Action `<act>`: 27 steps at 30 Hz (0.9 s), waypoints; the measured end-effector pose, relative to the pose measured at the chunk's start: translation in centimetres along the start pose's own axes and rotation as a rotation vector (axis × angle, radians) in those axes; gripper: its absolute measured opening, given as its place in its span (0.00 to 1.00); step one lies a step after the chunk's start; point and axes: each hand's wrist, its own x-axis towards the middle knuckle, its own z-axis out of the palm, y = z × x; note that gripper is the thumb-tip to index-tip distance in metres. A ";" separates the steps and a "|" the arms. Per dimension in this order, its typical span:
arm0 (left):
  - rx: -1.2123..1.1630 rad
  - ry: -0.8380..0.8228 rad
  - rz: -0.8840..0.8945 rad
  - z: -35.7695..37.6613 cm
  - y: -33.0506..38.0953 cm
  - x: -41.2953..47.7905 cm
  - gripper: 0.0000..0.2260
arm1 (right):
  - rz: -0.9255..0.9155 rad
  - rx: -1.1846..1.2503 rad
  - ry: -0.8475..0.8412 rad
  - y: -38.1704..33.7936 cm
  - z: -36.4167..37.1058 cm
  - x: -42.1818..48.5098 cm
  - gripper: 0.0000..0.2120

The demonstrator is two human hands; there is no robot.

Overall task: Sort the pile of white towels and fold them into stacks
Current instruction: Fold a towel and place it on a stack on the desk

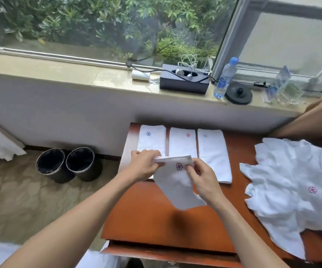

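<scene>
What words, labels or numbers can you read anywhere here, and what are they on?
No text is readable.
Water bottle: label too blurred to read.
Blue card in clear stand: print too blurred to read.
Held towel and folded towels: embroidered flower marks only, no letters.

— What's lying on the wooden table?
— Three folded towels, side by side along the far edge. A loose pile of towels sprawls at the right.
</scene>
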 end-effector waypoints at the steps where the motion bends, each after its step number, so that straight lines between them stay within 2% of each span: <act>1: -0.124 0.011 -0.007 0.4 0.2 1.4 0.07 | 0.015 0.016 0.023 0.6 -0.6 1.0 0.06; 3: -0.353 0.033 -0.031 1.6 0.8 4.0 0.02 | 0.028 0.022 0.064 1.9 -1.9 3.2 0.06; 6: -0.447 0.094 -0.036 3.4 1.0 7.6 0.08 | 0.060 0.046 0.095 3.8 -3.6 6.7 0.05; 9: -0.449 0.146 -0.042 4.4 0.7 11.8 0.07 | 0.092 0.077 0.131 5.5 -5.0 10.7 0.08; 14: -0.385 0.134 -0.024 5.7 0.0 19.6 0.03 | 0.102 0.055 0.164 8.5 -6.5 17.9 0.14; 18: -0.356 0.148 -0.070 7.5 -1.7 24.9 0.04 | 0.106 0.003 0.140 11.1 -6.5 22.7 0.20; 22: -0.425 0.157 -0.119 9.9 -2.7 29.3 0.05 | 0.110 -0.088 0.154 14.1 -6.8 26.7 0.14; 25: -0.436 0.171 -0.185 11.3 -3.8 31.9 0.06 | 0.138 -0.130 0.114 16.2 -5.8 29.5 0.17; 27: -0.440 0.172 -0.236 12.2 -4.6 33.4 0.06 | 0.144 -0.181 0.085 17.2 -5.0 30.9 0.16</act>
